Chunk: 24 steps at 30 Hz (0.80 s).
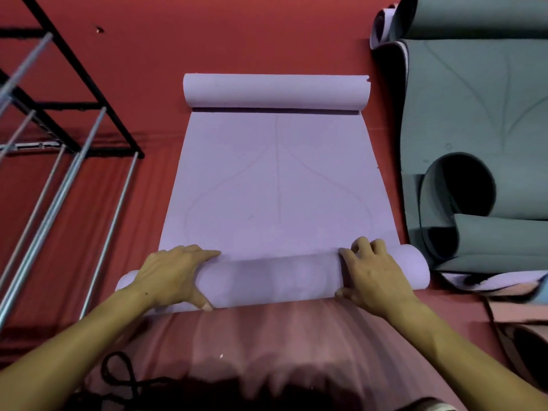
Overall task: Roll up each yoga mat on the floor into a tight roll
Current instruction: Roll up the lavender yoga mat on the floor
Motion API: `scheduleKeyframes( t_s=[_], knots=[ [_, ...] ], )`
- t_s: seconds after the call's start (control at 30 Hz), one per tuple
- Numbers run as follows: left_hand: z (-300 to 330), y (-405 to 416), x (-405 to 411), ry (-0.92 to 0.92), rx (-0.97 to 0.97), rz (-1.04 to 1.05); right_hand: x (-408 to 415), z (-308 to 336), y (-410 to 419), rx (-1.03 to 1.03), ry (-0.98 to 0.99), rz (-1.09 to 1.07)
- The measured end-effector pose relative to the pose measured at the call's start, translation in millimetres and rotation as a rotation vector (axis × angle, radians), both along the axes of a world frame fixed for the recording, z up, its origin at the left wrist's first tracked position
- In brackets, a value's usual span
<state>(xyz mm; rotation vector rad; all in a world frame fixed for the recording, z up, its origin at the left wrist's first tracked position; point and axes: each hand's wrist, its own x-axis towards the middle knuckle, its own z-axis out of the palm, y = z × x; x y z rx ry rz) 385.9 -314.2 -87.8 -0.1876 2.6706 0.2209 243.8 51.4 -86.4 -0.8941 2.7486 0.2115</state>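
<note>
We see a lilac mat (275,185) lying on the red floor (237,40), stretched away from us, with both its ends curled. The near end is wound into a roll (267,280), and both our hands sit on that roll. Our left hand (175,274) lies over the roll's left part, fingers curved across the top toward the flat stretch of mat and thumb tucked down on the near side, so this grip is wrapped around the roll. Our right hand (370,274) does the same on the right part, fingers bent over the top and thumb against the near side, a grip closed around the roll as well. A short stub of roll pokes out beyond each hand. Ahead of both grips the flat mat shows faint curved lines, and at its far end sits a second curl (275,90) of the same mat. To the right of the right grip lie grey mats (474,114), loosely curled and overlapping, one showing an open loop. To the left of the left grip stands a rack (59,120) of black frame and metal rods. A dark cord (118,375) lies on the floor nearer to us than the left grip.
</note>
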Motion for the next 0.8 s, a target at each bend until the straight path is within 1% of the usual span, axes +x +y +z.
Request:
scheduleKeyframes(
  t_s=[0.1, 0.2, 0.27, 0.3, 0.37, 0.43, 0.5, 0.67, 0.7, 0.8],
  knots=[
    [-7, -7, 13, 0.149, 0.040, 0.083, -1, -1, 2, -0.073, -0.004, -0.001],
    [-12, -12, 24, 0.332, 0.037, 0.048, -3, -1, 1, -0.098, -0.020, 0.031],
    [-12, -11, 26, 0.372, 0.034, 0.052, -5, 2, -4, -0.104, -0.044, 0.003],
    [-10, -11, 25, 0.363, 0.018, 0.049, -7, 3, -6, -0.112, -0.040, -0.015],
    [-6, -11, 20, 0.286, -0.042, 0.013, -9, 2, -11, -0.113, -0.004, -0.021],
    [-1, -10, 14, 0.211, -0.094, -0.036, -9, 1, -15, -0.087, 0.030, 0.002],
    [2, -9, 10, 0.173, -0.116, -0.055, -8, -1, -15, -0.087, 0.051, 0.017],
    [-15, -5, 13, 0.261, -0.065, -0.054, -12, -7, -8, -0.169, 0.065, 0.030],
    [-19, -7, 14, 0.253, -0.077, -0.044, -13, -9, -7, -0.180, 0.062, 0.038],
    [-30, -10, 11, 0.274, -0.217, -0.058, -14, -12, -4, -0.248, 0.045, -0.003]
  ],
)
